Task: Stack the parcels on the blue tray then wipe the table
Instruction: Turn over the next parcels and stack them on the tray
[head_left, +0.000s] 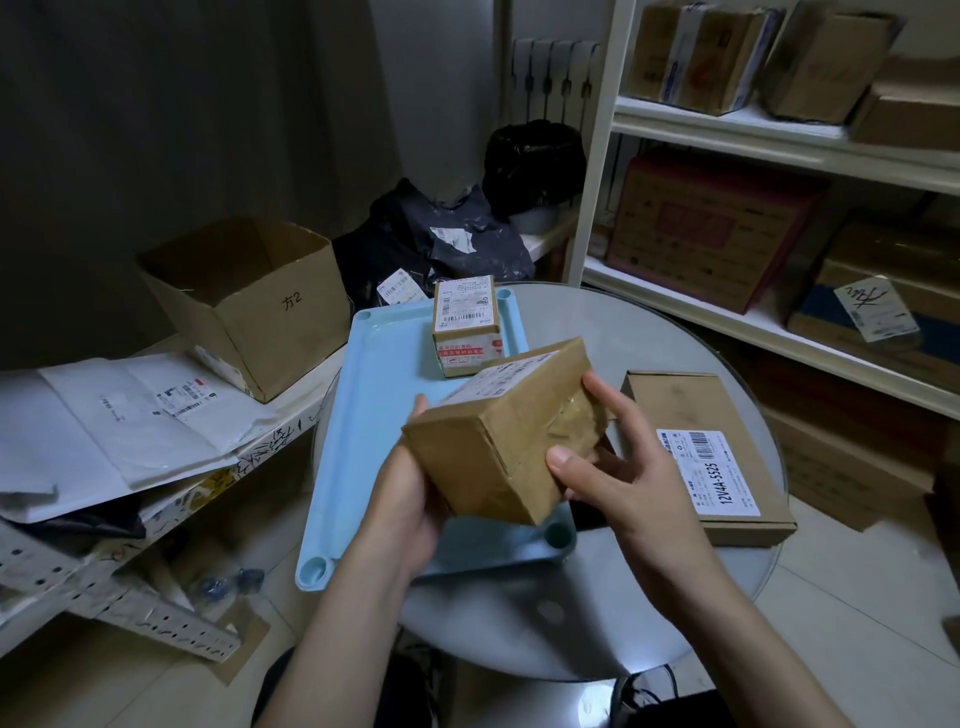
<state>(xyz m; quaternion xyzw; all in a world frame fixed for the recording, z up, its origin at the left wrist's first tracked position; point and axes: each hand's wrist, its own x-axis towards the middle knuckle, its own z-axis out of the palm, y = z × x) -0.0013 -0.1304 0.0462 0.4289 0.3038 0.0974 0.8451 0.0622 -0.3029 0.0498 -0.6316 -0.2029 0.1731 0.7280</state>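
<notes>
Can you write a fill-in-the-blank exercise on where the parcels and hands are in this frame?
1. The small upright cardboard parcel stands on the light blue plastic ____.
2. The flat brown cardboard parcel with the white label lies on the round ____, off the tray.
3. The tilted brown cardboard box is held by ____ hands: left hand, right hand.

Missing words: tray; table; both

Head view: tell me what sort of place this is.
Likely a parcel storeroom or pickup point: white shelving stacked with cardboard boxes, labelled mailer bags piled at left, and a parcel in both hands.
</notes>
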